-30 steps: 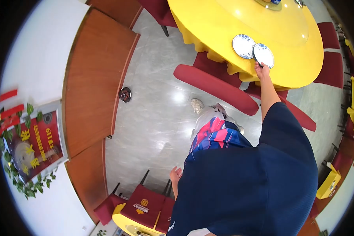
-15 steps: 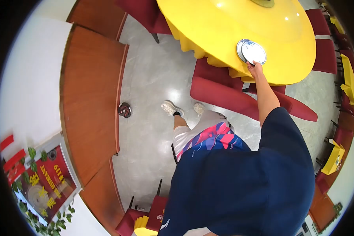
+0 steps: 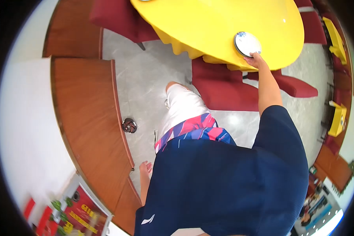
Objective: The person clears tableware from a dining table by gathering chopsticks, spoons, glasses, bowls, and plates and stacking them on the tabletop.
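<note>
Near the edge of the yellow-covered table [image 3: 208, 29], my right hand [image 3: 254, 59] grips the near rim of the white plates with blue flowers [image 3: 248, 44]. The plates look stacked, one nearly covering the other; whether they touch the cloth is hard to tell. My left hand [image 3: 146, 167] hangs low beside my body, over the floor, its fingers loosely apart with nothing in them.
Dark red chairs [image 3: 220, 84] stand against the table's near side, and another chair [image 3: 124, 19] is at its left. A dark round object [image 3: 129, 125] lies on the floor by the wooden panelling [image 3: 86, 118]. Yellow tables [image 3: 337, 120] are at the far right.
The plate in my right hand has come over the other plate, so the two now overlap almost fully. My view has turned and shifted along the table. My left hand has come back into view.
</note>
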